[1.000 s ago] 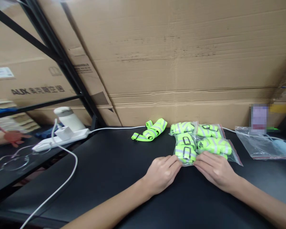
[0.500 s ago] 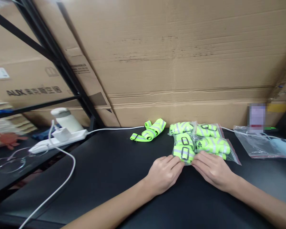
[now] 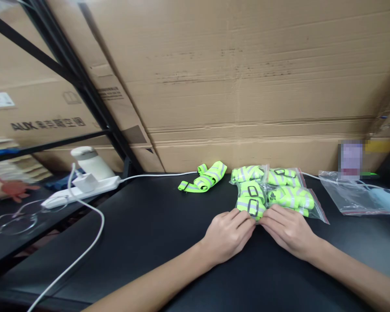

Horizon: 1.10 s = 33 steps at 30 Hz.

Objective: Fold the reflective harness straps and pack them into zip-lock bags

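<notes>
Both hands pinch the near edge of a clear plastic bag (image 3: 251,204) that holds a folded neon-green reflective strap with black buckles. My left hand (image 3: 229,236) grips it at the left, and my right hand (image 3: 289,229) at the right, fingertips close together. Right of this bag lies another bagged strap (image 3: 290,198), partly behind my right hand. Two more bagged straps, one at the back left (image 3: 247,173) and one at the back right (image 3: 282,177), lie against the cardboard. Farther left a loose green strap (image 3: 206,178) lies unbagged in loops.
Flat clear bags (image 3: 351,201) and a light-blue object (image 3: 388,201) lie at the right on the black table (image 3: 143,242). At the left are a white power strip (image 3: 60,197), a bottle (image 3: 92,162), a trailing cable (image 3: 100,225) and another person's hand (image 3: 16,190). Cardboard (image 3: 230,99) stands behind.
My left hand has slid slightly right along the bag's near edge, bringing its fingertips closer to my right hand's. The bagged and loose straps stay in place.
</notes>
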Each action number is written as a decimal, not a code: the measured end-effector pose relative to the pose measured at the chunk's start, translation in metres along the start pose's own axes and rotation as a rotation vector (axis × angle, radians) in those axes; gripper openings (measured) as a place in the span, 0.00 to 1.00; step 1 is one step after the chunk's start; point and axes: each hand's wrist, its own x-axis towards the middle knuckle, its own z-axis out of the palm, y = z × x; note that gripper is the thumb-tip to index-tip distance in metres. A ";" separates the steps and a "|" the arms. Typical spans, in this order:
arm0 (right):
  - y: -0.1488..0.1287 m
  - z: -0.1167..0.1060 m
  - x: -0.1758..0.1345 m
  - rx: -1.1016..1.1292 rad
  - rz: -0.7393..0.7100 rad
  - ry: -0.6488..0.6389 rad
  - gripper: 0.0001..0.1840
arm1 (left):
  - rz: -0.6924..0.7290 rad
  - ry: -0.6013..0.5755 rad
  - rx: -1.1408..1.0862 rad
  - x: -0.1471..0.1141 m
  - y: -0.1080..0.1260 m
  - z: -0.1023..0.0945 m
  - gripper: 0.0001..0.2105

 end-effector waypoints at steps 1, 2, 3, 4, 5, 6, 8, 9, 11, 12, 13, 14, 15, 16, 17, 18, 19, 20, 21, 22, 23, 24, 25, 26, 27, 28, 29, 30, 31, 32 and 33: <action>0.000 0.000 0.000 0.002 -0.005 0.003 0.13 | 0.008 0.009 -0.006 0.000 0.001 0.001 0.05; 0.000 0.000 0.000 0.007 -0.009 0.006 0.14 | 0.013 0.012 -0.007 0.000 0.001 0.002 0.06; -0.001 0.000 0.001 0.013 -0.011 0.009 0.13 | 0.018 0.010 -0.005 0.000 0.002 0.003 0.06; -0.001 0.000 0.001 0.020 -0.011 0.011 0.13 | 0.022 0.002 -0.001 0.000 0.002 0.003 0.07; -0.001 0.000 0.001 0.027 -0.008 0.014 0.12 | 0.024 -0.009 0.000 0.000 0.002 0.004 0.08; -0.001 0.000 0.002 0.033 -0.001 0.016 0.12 | 0.024 -0.019 -0.002 0.000 0.002 0.004 0.08; -0.001 -0.001 0.001 0.046 0.022 0.012 0.11 | 0.029 -0.034 -0.012 0.000 0.001 0.003 0.10; 0.000 -0.001 0.001 0.054 0.035 0.009 0.10 | 0.032 -0.038 -0.015 0.001 0.000 0.003 0.10; 0.000 -0.002 -0.001 0.070 0.060 0.003 0.10 | 0.029 -0.031 -0.011 0.001 -0.001 0.001 0.09; 0.001 -0.003 -0.002 0.076 0.065 -0.002 0.09 | 0.028 -0.025 -0.008 0.002 -0.002 0.000 0.09; 0.001 -0.003 -0.002 0.078 0.066 -0.005 0.09 | 0.030 -0.019 -0.009 0.002 -0.003 -0.001 0.08; 0.002 -0.003 -0.003 0.077 0.063 -0.011 0.10 | 0.031 -0.015 -0.012 0.002 -0.003 -0.002 0.07; 0.002 -0.003 -0.004 0.077 0.058 -0.021 0.10 | 0.033 -0.014 -0.018 0.002 -0.003 -0.002 0.06; 0.002 -0.003 -0.004 0.077 0.054 -0.032 0.10 | 0.034 -0.017 -0.025 0.003 -0.003 -0.003 0.06; 0.002 -0.002 -0.004 0.078 0.053 -0.041 0.10 | 0.034 -0.019 -0.032 0.003 -0.003 -0.003 0.06; 0.002 -0.002 -0.004 0.079 0.055 -0.049 0.11 | 0.031 -0.020 -0.038 0.003 -0.003 -0.003 0.06; 0.002 -0.001 -0.004 0.079 0.058 -0.054 0.11 | 0.024 -0.017 -0.044 0.002 -0.002 -0.002 0.07; 0.002 0.000 -0.004 0.077 0.061 -0.055 0.10 | 0.014 -0.013 -0.053 0.002 -0.001 -0.002 0.08; 0.002 0.001 -0.004 0.072 0.063 -0.053 0.10 | 0.001 -0.011 -0.063 0.002 -0.001 -0.001 0.09; 0.002 0.001 -0.004 0.066 0.061 -0.047 0.10 | -0.012 -0.013 -0.074 0.002 0.000 -0.001 0.10; 0.001 0.002 -0.003 0.057 0.059 -0.040 0.10 | -0.026 -0.018 -0.084 0.002 0.000 0.000 0.10; 0.001 0.002 -0.003 0.047 0.054 -0.029 0.10 | -0.038 -0.026 -0.090 0.002 0.000 0.001 0.10; 0.000 0.002 -0.003 0.038 0.048 -0.019 0.11 | -0.046 -0.033 -0.092 0.002 0.001 0.001 0.11; 0.000 0.002 -0.002 0.029 0.043 -0.012 0.11 | -0.051 -0.038 -0.091 0.001 0.001 0.002 0.11; -0.001 0.002 -0.002 0.022 0.038 -0.008 0.12 | -0.055 -0.039 -0.091 0.001 0.000 0.002 0.11; -0.001 0.002 -0.002 0.020 0.035 -0.011 0.12 | -0.058 -0.038 -0.093 0.001 0.000 0.002 0.10; -0.001 0.001 -0.001 0.022 0.035 -0.019 0.12 | -0.058 -0.033 -0.099 0.001 -0.001 0.003 0.10; -0.001 0.001 -0.001 0.028 0.037 -0.028 0.11 | -0.058 -0.026 -0.106 0.000 -0.002 0.003 0.09; 0.000 0.000 -0.001 0.036 0.043 -0.037 0.11 | -0.059 -0.018 -0.113 0.000 -0.003 0.003 0.08; 0.000 0.000 -0.002 0.045 0.053 -0.045 0.12 | -0.064 -0.009 -0.119 -0.002 -0.004 0.002 0.07; 0.001 -0.001 -0.002 0.055 0.066 -0.052 0.12 | -0.071 -0.005 -0.126 -0.003 -0.006 0.002 0.07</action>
